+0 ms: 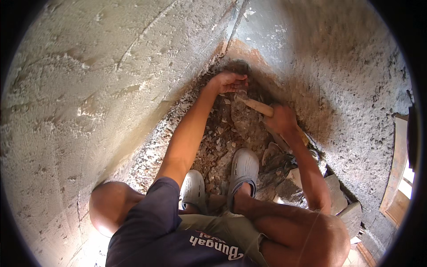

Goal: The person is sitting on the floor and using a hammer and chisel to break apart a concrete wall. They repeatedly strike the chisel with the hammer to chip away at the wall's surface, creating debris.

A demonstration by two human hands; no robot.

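Observation:
Deep in the corner where two walls meet, my left hand is closed, its fingers curled around something dark and too hidden to name. My right hand grips a hammer by its pale wooden handle. The hammer's head is beside the fingers of my left hand; whether it touches what they hold, I cannot tell. Just beyond my left hand, a dark hollow shows at the foot of the corner. Broken rubble covers the ground under both hands.
Rough plastered walls rise close on the left and right. My feet in grey clogs stand on the debris. Loose stone slabs lie along the right wall's base. A wooden frame stands at the far right.

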